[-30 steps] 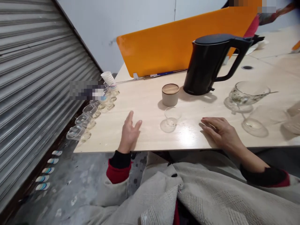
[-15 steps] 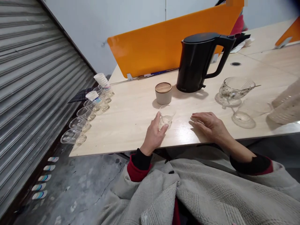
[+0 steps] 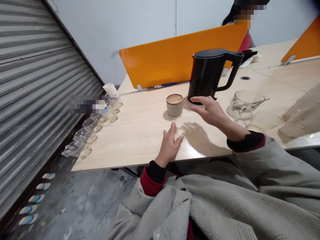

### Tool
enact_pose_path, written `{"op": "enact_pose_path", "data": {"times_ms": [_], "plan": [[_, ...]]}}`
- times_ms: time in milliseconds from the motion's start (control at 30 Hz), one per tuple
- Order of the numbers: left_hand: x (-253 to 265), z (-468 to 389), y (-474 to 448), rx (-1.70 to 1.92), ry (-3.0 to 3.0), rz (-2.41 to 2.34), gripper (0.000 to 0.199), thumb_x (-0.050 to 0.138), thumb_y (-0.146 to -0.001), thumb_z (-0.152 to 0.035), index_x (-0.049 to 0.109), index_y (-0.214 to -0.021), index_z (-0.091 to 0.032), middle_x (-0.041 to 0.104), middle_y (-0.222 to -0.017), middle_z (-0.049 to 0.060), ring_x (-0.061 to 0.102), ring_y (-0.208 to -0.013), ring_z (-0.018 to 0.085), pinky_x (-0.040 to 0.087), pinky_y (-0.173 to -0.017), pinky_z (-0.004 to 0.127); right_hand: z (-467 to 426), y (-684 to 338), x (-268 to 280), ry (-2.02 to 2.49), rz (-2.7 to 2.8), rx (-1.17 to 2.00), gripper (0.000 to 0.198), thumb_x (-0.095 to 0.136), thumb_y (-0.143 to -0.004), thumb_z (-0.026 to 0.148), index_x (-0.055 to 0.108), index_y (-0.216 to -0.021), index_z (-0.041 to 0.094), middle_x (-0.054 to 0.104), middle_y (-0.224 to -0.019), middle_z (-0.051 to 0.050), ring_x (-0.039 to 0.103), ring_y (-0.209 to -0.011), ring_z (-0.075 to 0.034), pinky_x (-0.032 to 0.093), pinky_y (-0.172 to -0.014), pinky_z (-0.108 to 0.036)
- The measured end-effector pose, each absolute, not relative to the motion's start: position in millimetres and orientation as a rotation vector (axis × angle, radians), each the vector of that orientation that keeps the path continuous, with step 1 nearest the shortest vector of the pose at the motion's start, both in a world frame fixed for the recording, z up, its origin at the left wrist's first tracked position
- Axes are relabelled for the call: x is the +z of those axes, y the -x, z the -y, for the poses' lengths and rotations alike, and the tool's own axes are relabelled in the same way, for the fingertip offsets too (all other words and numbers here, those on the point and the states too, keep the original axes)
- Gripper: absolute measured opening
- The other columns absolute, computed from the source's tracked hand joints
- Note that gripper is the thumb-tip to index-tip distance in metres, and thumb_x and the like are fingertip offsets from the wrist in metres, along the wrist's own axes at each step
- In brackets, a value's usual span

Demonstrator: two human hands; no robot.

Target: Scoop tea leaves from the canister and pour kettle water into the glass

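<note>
My left hand (image 3: 170, 146) is curved around the near left side of a small clear cup (image 3: 179, 129), its thumb and fingers against the wall. The cup stands on the table and is hard to see through its clear wall. My right hand (image 3: 211, 113) is raised over the table with its fingers stretched out and holds nothing. Just left of its fingertips stands a beige canister (image 3: 175, 110) with a wooden lid (image 3: 174, 99). Behind that hand is a black electric kettle (image 3: 203, 71), its handle turned to the right.
Several clear cups (image 3: 92, 124) line the table's left edge, with stacked white paper cups (image 3: 110, 89). To the right are a ribbed glass bowl (image 3: 246, 102) and a stack of clear cups (image 3: 301, 111). An orange divider (image 3: 170, 60) runs behind; a person (image 3: 246, 41) is beyond.
My right hand has lifted off the table area and moved up and left toward the canister and kettle. My left hand stays at the cup. The view has shifted slightly.
</note>
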State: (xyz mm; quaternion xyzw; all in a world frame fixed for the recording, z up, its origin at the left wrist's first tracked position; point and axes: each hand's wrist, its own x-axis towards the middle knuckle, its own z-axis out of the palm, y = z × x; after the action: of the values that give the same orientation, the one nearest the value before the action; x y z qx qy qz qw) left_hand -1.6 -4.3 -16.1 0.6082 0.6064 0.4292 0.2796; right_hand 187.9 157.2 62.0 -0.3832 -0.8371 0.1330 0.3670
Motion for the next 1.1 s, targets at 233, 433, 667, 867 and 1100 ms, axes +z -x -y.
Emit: {"op": "enact_pose_path", "data": {"times_ms": [233, 433, 667, 867, 1100], "plan": [[-23.8, 4.4, 2.1, 1.189, -1.667, -1.678, 0.081, 0.057, -0.105, -0.041, 0.027, -0.175, -0.016, 0.034, -0.18, 0.025, 0.038, -0.168, 0.036, 0.011, -0.14, 0.066, -209.0, -117.4, 62.7, 1.016, 2.313, 0.313, 0.073, 0.069, -0.097, 0.056, 0.062, -0.158, 0.015, 0.058, -0.162, -0.021, 0.055, -0.145, -0.044, 0.041, -0.125, -0.061], [-22.8, 6.0, 2.6, 1.186, -1.692, -1.702, 0.086, 0.065, -0.102, -0.045, 0.029, -0.175, -0.019, 0.037, -0.18, 0.022, 0.034, -0.17, 0.036, 0.015, -0.141, 0.064, -233.0, -91.9, 53.8, 1.003, 2.408, 0.407, 0.087, 0.077, -0.09, 0.066, 0.056, -0.162, 0.022, 0.053, -0.164, -0.019, 0.05, -0.149, -0.043, 0.041, -0.126, -0.061], [-15.5, -13.2, -17.3, 1.262, -1.703, -1.711, 0.102, 0.082, -0.093, -0.051, 0.028, -0.175, -0.026, 0.045, -0.176, 0.022, 0.041, -0.165, 0.042, 0.021, -0.137, 0.072, -228.5, -80.1, 49.0, 1.089, 2.39, 0.43, 0.086, 0.084, -0.084, 0.064, 0.061, -0.156, 0.024, 0.054, -0.16, -0.018, 0.052, -0.143, -0.044, 0.045, -0.121, -0.064], [-9.8, -24.6, -20.0, 1.33, -1.663, -1.759, 0.089, 0.083, -0.095, -0.048, 0.04, -0.168, -0.024, 0.061, -0.162, 0.021, 0.056, -0.154, 0.041, 0.04, -0.13, 0.065, -218.5, -68.9, 51.0, 1.108, 2.386, 0.416, 0.077, 0.081, -0.087, 0.059, 0.061, -0.152, 0.022, 0.056, -0.154, -0.019, 0.052, -0.137, -0.044, 0.046, -0.118, -0.063], [-5.5, -18.8, -11.5, 1.312, -1.614, -1.887, 0.083, 0.087, -0.093, -0.043, 0.047, -0.163, -0.025, 0.068, -0.154, 0.019, 0.061, -0.147, 0.04, 0.045, -0.125, 0.06, -210.0, -69.1, 51.7, 1.116, 2.352, 0.428, 0.07, 0.078, -0.091, 0.051, 0.061, -0.149, 0.017, 0.057, -0.151, -0.021, 0.051, -0.14, -0.045, 0.041, -0.123, -0.061]]}}
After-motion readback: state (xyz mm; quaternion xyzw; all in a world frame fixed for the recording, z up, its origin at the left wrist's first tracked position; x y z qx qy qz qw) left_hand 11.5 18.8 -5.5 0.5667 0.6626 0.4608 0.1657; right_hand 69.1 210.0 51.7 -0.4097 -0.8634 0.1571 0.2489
